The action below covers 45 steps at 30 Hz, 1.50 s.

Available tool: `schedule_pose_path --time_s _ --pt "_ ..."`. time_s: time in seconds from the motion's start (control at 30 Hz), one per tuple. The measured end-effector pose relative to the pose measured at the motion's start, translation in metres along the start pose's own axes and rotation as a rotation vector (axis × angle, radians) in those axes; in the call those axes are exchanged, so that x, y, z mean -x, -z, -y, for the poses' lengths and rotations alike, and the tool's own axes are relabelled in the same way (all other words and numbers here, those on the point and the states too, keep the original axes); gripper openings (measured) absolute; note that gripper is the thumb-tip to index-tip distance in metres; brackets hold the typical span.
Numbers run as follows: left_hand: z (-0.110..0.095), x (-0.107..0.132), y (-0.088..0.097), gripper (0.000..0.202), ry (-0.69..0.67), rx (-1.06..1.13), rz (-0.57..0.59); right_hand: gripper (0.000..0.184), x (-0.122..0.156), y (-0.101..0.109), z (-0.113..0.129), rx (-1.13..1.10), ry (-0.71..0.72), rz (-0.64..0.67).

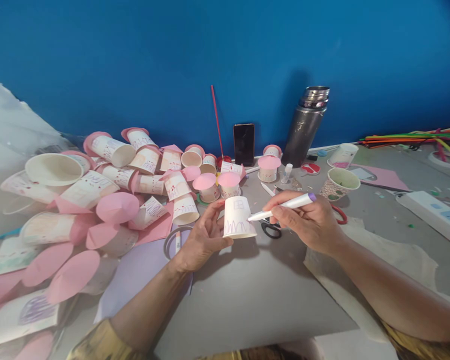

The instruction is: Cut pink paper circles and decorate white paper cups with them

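My left hand (206, 232) grips a white paper cup (239, 210) from its left side, fingers behind and thumb near the rim. The cup is upside down, its wide rim facing down. A purple zigzag line runs round its lower part, and a small window-like grid is drawn higher up. Between the fingers of my right hand (307, 220) is a white marker pen (290, 204) with a purple end. Its tip meets or nearly meets the cup's right side. Black-handled scissors (271, 229) lie behind the cup, partly hidden.
Many decorated cups with pink paper cones (117, 206) pile up at left, beside purple paper (135, 280). Along the blue wall stand a phone (243, 144) and a steel flask (303, 127). A patterned cup (339, 184), a cloth (390, 265) and a power strip (435, 212) are at right.
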<state>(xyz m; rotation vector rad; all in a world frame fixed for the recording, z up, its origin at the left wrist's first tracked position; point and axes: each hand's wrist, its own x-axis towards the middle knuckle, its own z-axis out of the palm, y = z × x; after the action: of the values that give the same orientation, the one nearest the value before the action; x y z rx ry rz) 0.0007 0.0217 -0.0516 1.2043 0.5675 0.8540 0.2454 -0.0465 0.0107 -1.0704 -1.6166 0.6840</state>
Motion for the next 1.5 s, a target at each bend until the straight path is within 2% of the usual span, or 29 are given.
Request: schedule_pose_path --time_s 0.1,0.2,0.3,0.5,0.6,0.8,1.17,1.23,1.33,1.5 --pt "-0.0007 0.0004 -0.0003 0.078 0.003 -0.008 -0.001 0.03 -0.0001 0.0011 -0.0001 -0.001 -0.005 0.034" --pt "-0.0015 0.0007 -0.0008 0.078 -0.002 -0.006 -0.001 0.031 -0.0002 0.0015 -0.0006 0.005 0.015 -0.043" --pt "-0.0023 0.001 -0.0013 0.076 -0.002 -0.015 0.005 0.027 -0.0002 0.0006 -0.0006 0.004 0.021 -0.061" --pt "-0.0024 0.0011 -0.0016 0.075 -0.011 -0.004 0.017 0.023 0.0 -0.0016 -0.0004 0.031 0.04 -0.015" --pt "-0.0025 0.0013 -0.0012 0.075 -0.01 -0.005 0.022 0.025 0.0002 -0.0004 -0.0018 -0.029 -0.001 0.029" --pt "-0.0035 0.0014 -0.0017 0.073 -0.039 -0.051 0.031 0.025 -0.001 0.0014 0.0003 -0.017 -0.028 -0.093" --pt "0.0006 0.0003 -0.0023 0.073 -0.097 -0.096 0.082 0.024 0.002 -0.0031 -0.0039 0.068 -0.003 0.071" --pt "0.0022 -0.0002 -0.0011 0.074 -0.108 -0.095 0.099 0.026 0.0018 -0.0023 -0.0039 0.049 -0.013 0.052" --pt "0.004 0.0 0.0005 0.074 -0.125 -0.136 0.091 0.024 0.0013 -0.0013 -0.0035 0.046 -0.032 -0.044" --pt "0.0061 0.0032 0.0027 0.072 -0.213 -0.361 0.032 0.02 0.0014 -0.0015 -0.0051 0.057 -0.032 -0.084"
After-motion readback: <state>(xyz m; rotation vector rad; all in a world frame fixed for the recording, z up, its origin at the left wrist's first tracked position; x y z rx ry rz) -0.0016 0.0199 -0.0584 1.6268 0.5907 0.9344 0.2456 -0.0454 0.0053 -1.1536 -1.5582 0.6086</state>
